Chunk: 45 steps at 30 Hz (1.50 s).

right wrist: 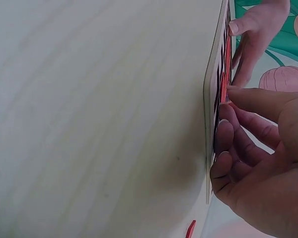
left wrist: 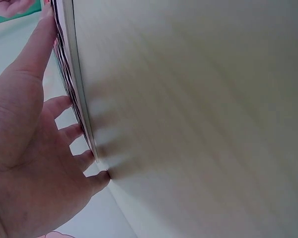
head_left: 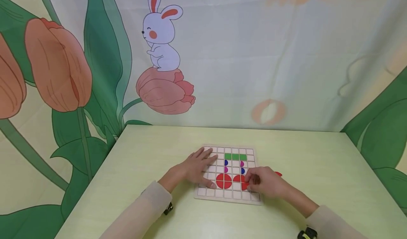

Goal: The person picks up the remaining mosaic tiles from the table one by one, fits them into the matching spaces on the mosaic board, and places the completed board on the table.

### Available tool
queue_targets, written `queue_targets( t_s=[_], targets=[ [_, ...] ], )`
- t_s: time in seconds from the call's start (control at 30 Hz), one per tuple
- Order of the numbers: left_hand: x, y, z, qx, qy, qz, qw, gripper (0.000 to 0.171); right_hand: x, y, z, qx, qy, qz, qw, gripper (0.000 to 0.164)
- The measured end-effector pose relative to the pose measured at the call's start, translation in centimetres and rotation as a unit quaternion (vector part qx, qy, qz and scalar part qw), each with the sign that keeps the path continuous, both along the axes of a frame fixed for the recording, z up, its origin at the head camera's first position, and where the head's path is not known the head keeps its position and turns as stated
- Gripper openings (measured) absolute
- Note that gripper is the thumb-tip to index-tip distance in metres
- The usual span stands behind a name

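A pale square board (head_left: 229, 200) with a raised grid lies on the table, holding flat coloured tiles. On its left side my left hand (head_left: 198, 166) rests with fingers spread, thumb near a full red circle (head_left: 224, 181) of quarter tiles. At the board's right side, my right hand (head_left: 267, 182) pinches a red tile (head_left: 245, 186) between thumb and finger, low on the board beside other red tiles (head_left: 238, 178). The right wrist view shows the thumb and fingertips (right wrist: 230, 90) at the red edge; the tile's full outline is hidden.
A green strip (head_left: 235, 157) of tiles lies near the board's top. Small blue and pink half-round tiles (head_left: 226, 169) sit below it. Another red piece (head_left: 278, 174) lies on the table (head_left: 152, 150) behind the right hand. A printed cloth (head_left: 222, 55) hangs behind.
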<state>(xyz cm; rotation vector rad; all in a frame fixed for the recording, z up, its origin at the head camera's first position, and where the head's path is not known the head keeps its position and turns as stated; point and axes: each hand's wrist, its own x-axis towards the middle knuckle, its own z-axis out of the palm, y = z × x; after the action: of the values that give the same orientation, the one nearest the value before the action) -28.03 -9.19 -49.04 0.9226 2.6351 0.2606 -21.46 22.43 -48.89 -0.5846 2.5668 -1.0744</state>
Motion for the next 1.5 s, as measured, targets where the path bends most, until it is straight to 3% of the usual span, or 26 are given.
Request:
queue_targets(
  t_s=[0.27, 0.53, 0.73, 1.07, 1.37, 1.5],
  targets=[
    [0.1, 0.0, 0.0, 0.000, 0.000, 0.000, 1.0000, 0.115, -0.1, 0.7, 0.9, 0.002, 0.020, -0.007, 1.000, 0.015],
    [0.1, -0.1, -0.1, -0.001, 0.003, 0.003, 1.0000, 0.116, -0.8, 3.9, 1.6, 0.010, 0.058, -0.039, 0.998, 0.013],
    [0.0, -0.2, -0.5, -0.008, 0.010, 0.002, 0.9999, 0.117, -0.8, 6.4, 1.1, 0.021, 0.063, -0.074, 0.995, 0.014],
    [0.0, -0.3, -0.4, 0.000, 0.007, 0.000, 1.0000, 0.117, -0.4, 9.5, 0.1, 0.042, 0.076, -0.090, 0.992, 0.016],
    [0.0, -0.4, -0.3, 0.000, 0.008, 0.000, 1.0000, 0.116, -0.7, 9.5, -0.7, 0.048, 0.092, -0.092, 0.990, 0.018],
    [0.2, -0.2, 0.0, 0.004, 0.003, 0.001, 1.0000, 0.115, -0.7, 9.1, -0.5, 0.051, 0.078, -0.097, 0.991, 0.015]
  ],
)
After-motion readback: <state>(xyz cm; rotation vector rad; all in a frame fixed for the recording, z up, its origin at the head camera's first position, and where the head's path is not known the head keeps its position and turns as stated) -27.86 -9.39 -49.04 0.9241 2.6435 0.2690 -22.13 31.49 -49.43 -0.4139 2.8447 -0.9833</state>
